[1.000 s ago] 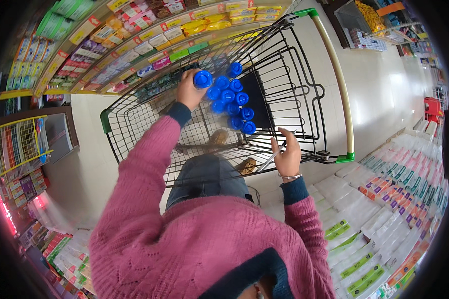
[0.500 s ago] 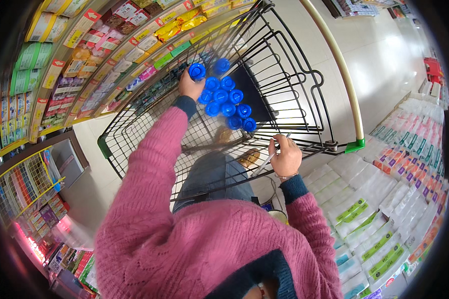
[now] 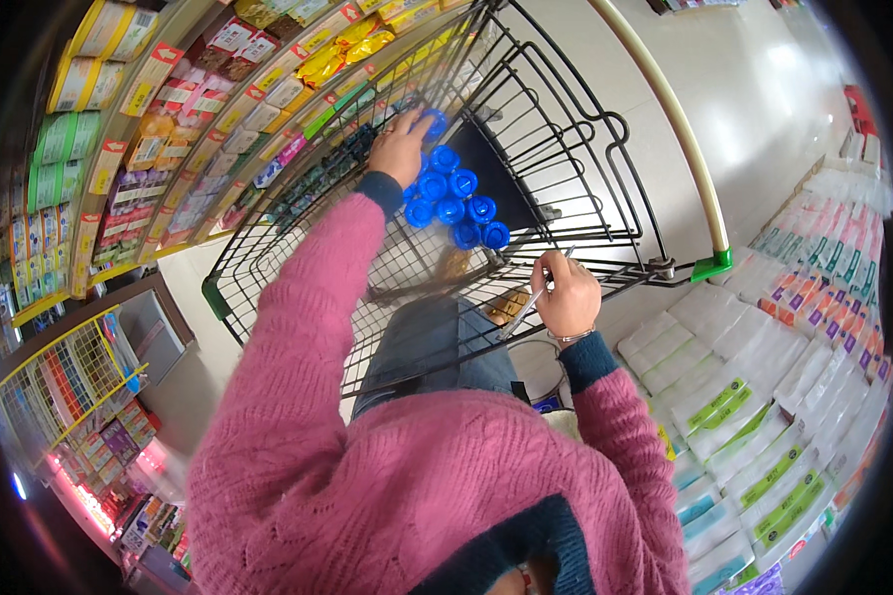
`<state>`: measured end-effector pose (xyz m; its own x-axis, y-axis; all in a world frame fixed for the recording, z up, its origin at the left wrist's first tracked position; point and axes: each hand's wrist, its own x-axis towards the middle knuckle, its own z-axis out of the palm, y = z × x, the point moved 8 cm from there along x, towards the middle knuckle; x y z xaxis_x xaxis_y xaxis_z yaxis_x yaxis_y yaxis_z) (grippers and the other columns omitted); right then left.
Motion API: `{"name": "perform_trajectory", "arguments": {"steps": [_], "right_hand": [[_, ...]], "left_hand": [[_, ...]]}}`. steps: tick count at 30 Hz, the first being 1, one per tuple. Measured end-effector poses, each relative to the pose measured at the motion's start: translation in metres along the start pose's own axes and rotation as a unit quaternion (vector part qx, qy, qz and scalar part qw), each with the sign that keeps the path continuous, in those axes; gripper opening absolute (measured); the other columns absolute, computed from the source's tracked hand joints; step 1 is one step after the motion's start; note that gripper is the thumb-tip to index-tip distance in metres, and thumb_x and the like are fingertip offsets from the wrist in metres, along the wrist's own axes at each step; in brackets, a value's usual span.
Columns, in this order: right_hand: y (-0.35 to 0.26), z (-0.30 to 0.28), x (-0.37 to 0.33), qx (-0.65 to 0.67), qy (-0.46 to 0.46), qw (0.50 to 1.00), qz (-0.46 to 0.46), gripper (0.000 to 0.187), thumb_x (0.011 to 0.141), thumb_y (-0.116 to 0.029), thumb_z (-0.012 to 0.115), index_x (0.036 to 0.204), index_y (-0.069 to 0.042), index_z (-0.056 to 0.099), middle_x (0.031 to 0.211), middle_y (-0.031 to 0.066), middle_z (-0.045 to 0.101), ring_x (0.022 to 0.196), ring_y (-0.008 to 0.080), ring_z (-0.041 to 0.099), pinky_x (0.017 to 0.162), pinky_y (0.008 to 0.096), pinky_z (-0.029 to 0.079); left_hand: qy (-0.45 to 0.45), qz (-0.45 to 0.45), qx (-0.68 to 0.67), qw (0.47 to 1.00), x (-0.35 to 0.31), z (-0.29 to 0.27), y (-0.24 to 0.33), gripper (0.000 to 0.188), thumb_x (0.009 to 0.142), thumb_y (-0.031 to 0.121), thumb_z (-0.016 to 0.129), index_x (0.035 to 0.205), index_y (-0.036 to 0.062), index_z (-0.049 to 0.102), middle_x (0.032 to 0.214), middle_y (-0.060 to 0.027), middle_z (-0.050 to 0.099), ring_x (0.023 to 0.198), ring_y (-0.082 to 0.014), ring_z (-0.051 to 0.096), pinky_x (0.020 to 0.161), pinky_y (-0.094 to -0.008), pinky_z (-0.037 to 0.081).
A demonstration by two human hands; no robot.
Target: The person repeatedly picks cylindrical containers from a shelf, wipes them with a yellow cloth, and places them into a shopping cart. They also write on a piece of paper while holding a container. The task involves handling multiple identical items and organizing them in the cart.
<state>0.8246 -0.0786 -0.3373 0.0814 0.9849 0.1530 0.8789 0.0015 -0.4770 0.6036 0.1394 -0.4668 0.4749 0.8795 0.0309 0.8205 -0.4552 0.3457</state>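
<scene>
We are leaning over the cart (image 3: 665, 109), its basket holding only the bottle pack (image 3: 453, 198) so far. The pack is lying on the wire floor, just under our left hand (image 3: 399, 149), whose fingers are curling over its far caps. Right hand (image 3: 564, 295) is gripping the near rail, fingers closed round it. Release is looking not yet done.
</scene>
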Motion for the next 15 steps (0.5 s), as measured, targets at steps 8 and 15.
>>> {"name": "perform_trajectory", "arguments": {"steps": [8,15], "right_hand": [[0.001,-0.002,0.0,-0.003,0.005,1.0,-0.003,0.012,0.08,-0.012,0.072,0.083,-0.009,0.06,0.063,0.0098,0.058,0.056,0.0287,0.059,0.053,0.0401,0.046],[0.0,-0.003,0.001,0.005,0.007,1.0,-0.001,0.012,0.08,-0.012,0.071,0.083,-0.009,0.06,0.063,0.0096,0.058,0.056,0.0285,0.059,0.053,0.04,0.046]], "left_hand": [[-0.161,0.067,0.048,0.983,0.013,0.019,-0.012,0.077,0.079,-0.014,0.047,0.148,0.0187,0.041,0.152,-0.0095,0.042,0.139,-0.0311,0.04,0.112,-0.0411,0.039],[-0.039,0.063,0.029,0.997,0.014,-0.001,0.005,0.048,0.089,0.012,0.063,0.137,0.0122,0.055,0.139,-0.0128,0.053,0.128,-0.0342,0.049,0.105,-0.0431,0.043]]}}
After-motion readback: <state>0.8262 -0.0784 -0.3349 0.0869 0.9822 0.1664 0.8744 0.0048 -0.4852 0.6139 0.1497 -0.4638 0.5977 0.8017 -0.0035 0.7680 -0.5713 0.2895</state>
